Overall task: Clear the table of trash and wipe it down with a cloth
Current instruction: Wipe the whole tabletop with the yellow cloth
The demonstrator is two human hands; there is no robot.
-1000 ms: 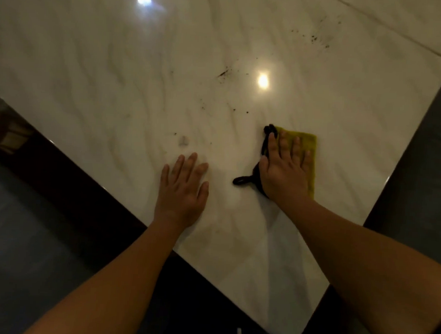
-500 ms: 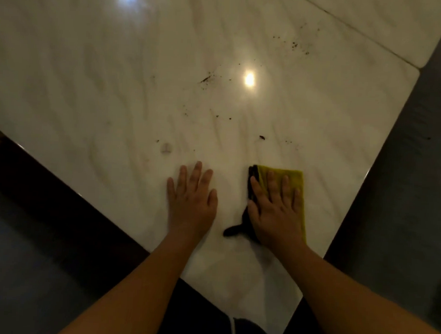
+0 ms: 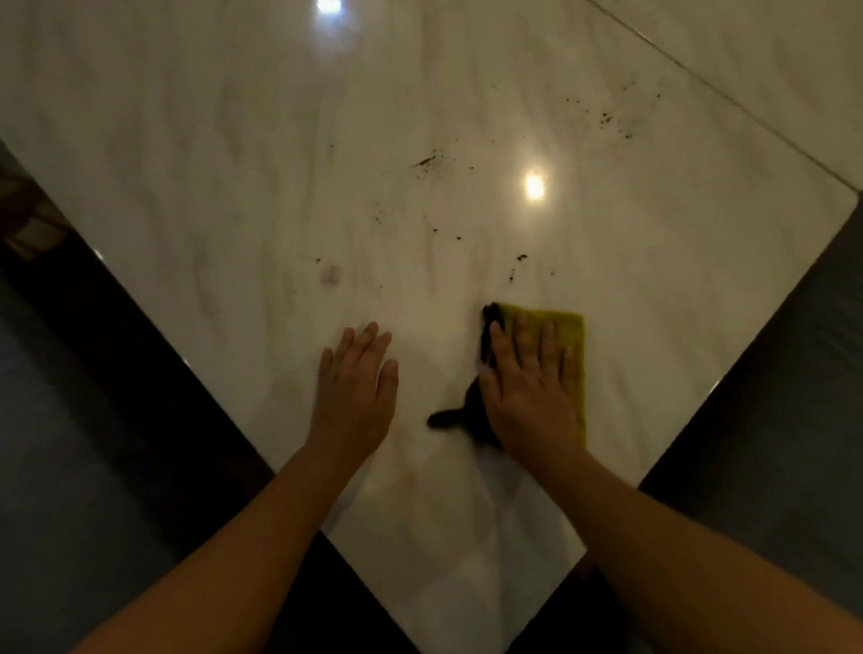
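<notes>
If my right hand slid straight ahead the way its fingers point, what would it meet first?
Probably the dark crumbs just beyond the far edge of the cloth, which the right hand presses flat.

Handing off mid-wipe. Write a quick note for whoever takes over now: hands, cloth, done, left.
Left hand: open, flat on the white marble tabletop, holding nothing.
Right hand: open, pressing flat on the yellow rectangular cloth with a black edge, near the table's front corner.
Done: no large trash in view; surface by the hands looks speck-free.
Left: dark crumbs just beyond the cloth, more mid-table and far right; small pale spot ahead of the left hand.
</notes>
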